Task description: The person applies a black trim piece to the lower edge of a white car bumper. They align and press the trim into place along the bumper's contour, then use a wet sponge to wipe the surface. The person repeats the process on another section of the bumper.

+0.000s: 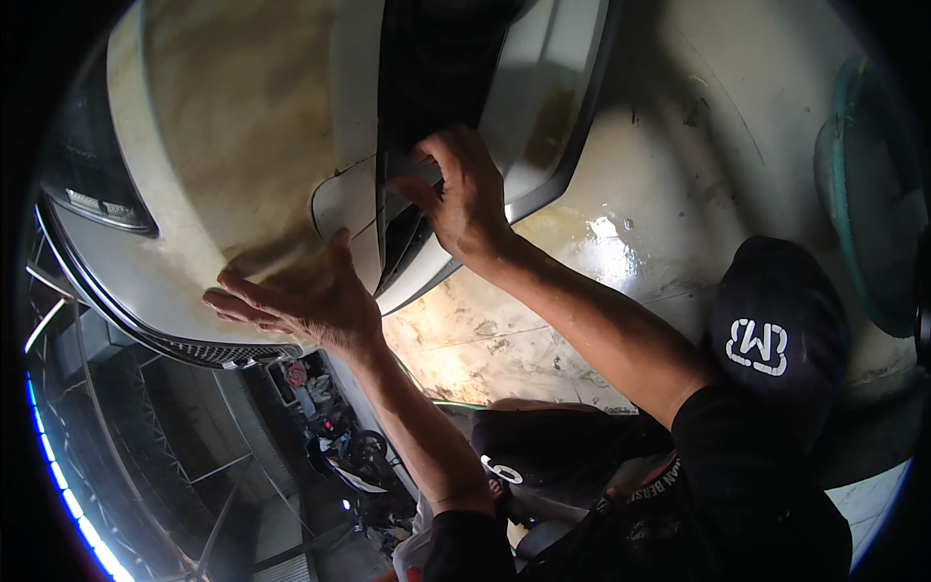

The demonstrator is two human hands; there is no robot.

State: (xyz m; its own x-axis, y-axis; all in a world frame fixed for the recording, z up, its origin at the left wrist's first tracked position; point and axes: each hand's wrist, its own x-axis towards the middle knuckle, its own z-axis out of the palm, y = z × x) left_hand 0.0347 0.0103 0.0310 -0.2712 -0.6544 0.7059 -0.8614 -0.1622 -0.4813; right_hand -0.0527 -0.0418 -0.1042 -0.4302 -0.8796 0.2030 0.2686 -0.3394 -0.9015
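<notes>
A black sleeve (732,436) is seen; the left hand (315,306) is spread, empty, over the car panel (233,126); the right hand (464,194) is half-curled at its edge (378,136), hold unclear, floor (679,184) alongside.

On my remote feed, just past three o'clock, I see a white letter-like logo (757,347) on dark knee cloth (786,281); between four and five, pale lettering (658,482) on black clothing (669,533); toward half past five, a white numeral (505,469) on black cloth (572,441).

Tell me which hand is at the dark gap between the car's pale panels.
The right hand, curled at the dark gap; the left hand is spread by the wide, brown-tinged body panel instead.
</notes>
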